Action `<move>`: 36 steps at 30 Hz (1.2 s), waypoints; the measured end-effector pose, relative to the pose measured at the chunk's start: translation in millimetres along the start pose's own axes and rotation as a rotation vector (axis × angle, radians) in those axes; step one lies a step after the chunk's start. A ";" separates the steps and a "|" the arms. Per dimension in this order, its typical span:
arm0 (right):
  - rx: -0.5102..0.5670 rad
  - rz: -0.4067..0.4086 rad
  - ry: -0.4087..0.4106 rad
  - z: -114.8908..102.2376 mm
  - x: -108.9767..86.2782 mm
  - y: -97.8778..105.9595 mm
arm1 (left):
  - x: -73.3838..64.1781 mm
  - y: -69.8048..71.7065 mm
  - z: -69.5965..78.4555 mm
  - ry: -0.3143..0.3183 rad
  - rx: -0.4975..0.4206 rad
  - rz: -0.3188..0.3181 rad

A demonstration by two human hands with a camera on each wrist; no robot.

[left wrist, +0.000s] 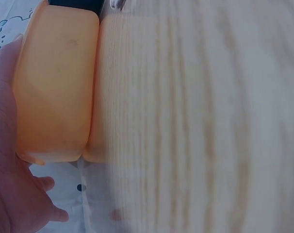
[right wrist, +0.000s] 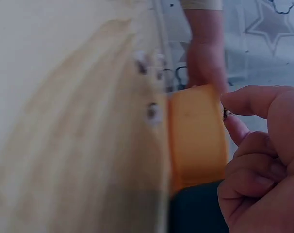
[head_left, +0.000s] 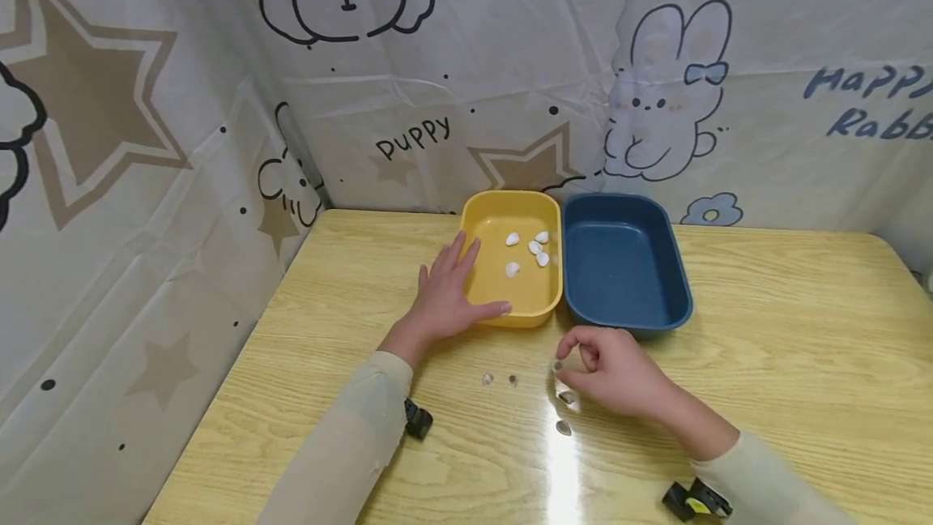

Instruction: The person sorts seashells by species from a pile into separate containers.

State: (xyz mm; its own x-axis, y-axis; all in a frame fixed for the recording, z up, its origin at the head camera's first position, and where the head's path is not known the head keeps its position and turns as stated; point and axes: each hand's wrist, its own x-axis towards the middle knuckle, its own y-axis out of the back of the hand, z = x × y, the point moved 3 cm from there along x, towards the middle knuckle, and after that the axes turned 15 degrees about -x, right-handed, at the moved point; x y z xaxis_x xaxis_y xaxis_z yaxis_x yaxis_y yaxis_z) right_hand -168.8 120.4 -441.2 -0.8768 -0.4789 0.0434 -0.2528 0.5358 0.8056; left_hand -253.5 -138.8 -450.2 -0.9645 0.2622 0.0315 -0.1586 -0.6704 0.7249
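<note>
My right hand [head_left: 619,371] pinches a small speckled shell [head_left: 557,365] between thumb and forefinger, just above the table. In the right wrist view the pinched shell shows only as a dark bit at the fingertips; the other fingers are curled in. My left hand [head_left: 448,294] rests against the left side of a yellow bin [head_left: 510,320], fingers spread along the rim and thumb at its near edge. Several white shells [head_left: 535,247] lie inside that bin. On the table are small shells: two [head_left: 487,379] in front of the bin and two [head_left: 564,428] near my right hand.
A dark blue bin [head_left: 619,266] stands right beside the yellow one, and no shells show in it. Both stand on a wood-grain table [head_left: 787,330] near its back edge. A printed cloth [head_left: 510,63] hangs behind and to the left.
</note>
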 end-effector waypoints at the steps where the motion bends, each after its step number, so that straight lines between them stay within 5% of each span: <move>1: 0.002 0.006 0.006 -2.7 -1.1 3.8 | -0.1 0.3 -0.2 0.001 0.001 0.000; 8: 0.016 0.103 0.079 -10.9 -1.2 33.7 | -0.1 2.1 -1.6 0.003 -0.003 0.000; 16: -0.032 0.231 0.030 -3.0 14.5 68.4 | -0.5 2.2 -2.0 0.001 -0.017 0.000; 25: -0.076 0.427 0.004 22.7 47.2 83.8 | -0.3 2.1 -2.6 -0.002 -0.022 0.006; 36: -0.128 0.430 -0.152 48.6 82.5 82.5 | -0.1 -0.3 -2.8 -0.004 -0.020 -0.001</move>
State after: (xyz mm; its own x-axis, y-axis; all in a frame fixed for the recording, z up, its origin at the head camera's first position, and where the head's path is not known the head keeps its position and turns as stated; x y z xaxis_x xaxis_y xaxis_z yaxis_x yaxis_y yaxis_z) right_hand -281.8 158.9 -399.9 -0.9431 -0.1198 0.3102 0.1911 0.5684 0.8003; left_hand -253.9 -140.5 -452.3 -0.9635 0.2657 0.0336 -0.1639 -0.6841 0.7107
